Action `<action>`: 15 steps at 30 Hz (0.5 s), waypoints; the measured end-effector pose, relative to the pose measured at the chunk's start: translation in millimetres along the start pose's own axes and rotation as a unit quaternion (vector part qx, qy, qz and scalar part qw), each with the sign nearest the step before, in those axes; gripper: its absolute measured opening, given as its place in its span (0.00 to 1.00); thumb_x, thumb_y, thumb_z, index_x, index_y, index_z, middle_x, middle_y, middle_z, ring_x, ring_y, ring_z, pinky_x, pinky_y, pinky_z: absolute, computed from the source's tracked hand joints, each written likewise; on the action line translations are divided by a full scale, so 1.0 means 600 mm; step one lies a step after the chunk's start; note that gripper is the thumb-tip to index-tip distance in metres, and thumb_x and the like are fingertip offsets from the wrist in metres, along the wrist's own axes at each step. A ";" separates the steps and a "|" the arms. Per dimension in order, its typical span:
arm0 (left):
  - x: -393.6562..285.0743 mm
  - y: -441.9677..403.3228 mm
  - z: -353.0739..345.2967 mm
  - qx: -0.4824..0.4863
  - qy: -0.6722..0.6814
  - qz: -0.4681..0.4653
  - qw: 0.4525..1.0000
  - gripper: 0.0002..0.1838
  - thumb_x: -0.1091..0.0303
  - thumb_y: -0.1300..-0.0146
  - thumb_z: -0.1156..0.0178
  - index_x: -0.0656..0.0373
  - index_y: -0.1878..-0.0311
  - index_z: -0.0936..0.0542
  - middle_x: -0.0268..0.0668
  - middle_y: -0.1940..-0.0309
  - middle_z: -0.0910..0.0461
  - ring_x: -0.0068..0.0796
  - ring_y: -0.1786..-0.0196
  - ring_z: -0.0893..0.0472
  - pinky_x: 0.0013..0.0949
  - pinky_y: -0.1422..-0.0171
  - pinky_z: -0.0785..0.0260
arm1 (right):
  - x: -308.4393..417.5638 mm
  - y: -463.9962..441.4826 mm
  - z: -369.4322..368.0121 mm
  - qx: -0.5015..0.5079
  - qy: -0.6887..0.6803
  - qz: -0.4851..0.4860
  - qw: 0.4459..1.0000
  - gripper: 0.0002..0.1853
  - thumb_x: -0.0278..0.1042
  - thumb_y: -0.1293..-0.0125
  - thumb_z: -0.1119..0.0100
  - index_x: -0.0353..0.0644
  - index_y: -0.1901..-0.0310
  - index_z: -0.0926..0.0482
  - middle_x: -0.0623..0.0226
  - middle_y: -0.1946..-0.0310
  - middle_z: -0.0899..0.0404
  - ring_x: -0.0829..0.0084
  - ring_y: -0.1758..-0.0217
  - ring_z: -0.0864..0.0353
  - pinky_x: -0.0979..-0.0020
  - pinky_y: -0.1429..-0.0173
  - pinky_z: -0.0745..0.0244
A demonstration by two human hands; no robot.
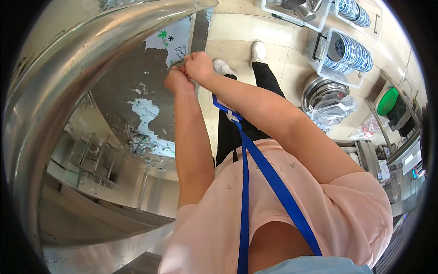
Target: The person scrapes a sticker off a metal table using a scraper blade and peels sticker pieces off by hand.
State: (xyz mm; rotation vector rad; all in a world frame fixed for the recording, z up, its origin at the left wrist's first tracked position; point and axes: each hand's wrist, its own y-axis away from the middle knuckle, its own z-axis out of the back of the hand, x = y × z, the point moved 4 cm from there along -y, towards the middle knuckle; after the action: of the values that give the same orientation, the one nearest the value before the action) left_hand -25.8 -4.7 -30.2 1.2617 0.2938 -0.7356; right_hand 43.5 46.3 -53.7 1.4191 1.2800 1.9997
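My left hand (178,81) and my right hand (199,66) are close together, fingers pinched, at the right edge of a dark grey panel (118,82). Whatever lies between the fingertips is hidden. Just above them is a torn piece of white film (175,39) with green and black leaf prints and lettering, stuck to the panel. Lower on the panel lies another ragged white film patch (145,111). Small crumpled scraps (139,140) are gathered beside that patch.
A curved metal rim (27,114) runs along the left. On the tiled floor at right stand clear bins of blue-patterned bowls (351,52), stacked metal basins (315,91) and a plastic bag (335,109). A metal rack (381,118) holds a green round item (387,101).
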 end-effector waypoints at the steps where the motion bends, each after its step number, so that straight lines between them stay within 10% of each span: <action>1: 0.003 0.004 0.000 -0.003 0.003 0.005 1.000 0.08 0.75 0.43 0.59 0.63 0.78 0.35 0.35 0.84 0.34 0.21 0.86 0.36 0.23 0.87 0.48 | 0.002 0.002 0.005 0.002 0.011 0.000 1.000 0.13 0.36 0.49 0.52 0.33 0.76 0.23 0.46 0.74 0.26 0.50 0.65 0.26 0.60 0.57 0.32; 11: 0.007 -0.007 0.017 0.100 0.028 -0.049 0.993 0.10 0.69 0.41 0.55 0.66 0.73 0.31 0.36 0.82 0.31 0.21 0.83 0.34 0.23 0.83 0.43 | -0.005 -0.021 0.011 0.093 -0.022 0.072 0.993 0.15 0.38 0.48 0.51 0.33 0.76 0.24 0.46 0.75 0.26 0.53 0.68 0.25 0.63 0.60 0.30; 15: -0.026 0.017 0.079 0.059 -0.264 -0.186 0.945 0.11 0.66 0.43 0.50 0.66 0.65 0.29 0.37 0.76 0.27 0.23 0.75 0.29 0.24 0.73 0.37 | -0.012 0.017 0.068 0.160 0.015 0.032 0.986 0.15 0.38 0.44 0.52 0.32 0.76 0.26 0.55 0.81 0.26 0.66 0.77 0.25 0.70 0.71 0.29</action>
State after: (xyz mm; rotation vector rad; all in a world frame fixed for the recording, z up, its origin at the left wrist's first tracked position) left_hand -39.7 -42.2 0.7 1.0811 0.0433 -1.4003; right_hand 84.7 54.1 -45.9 1.5941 1.6481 1.9255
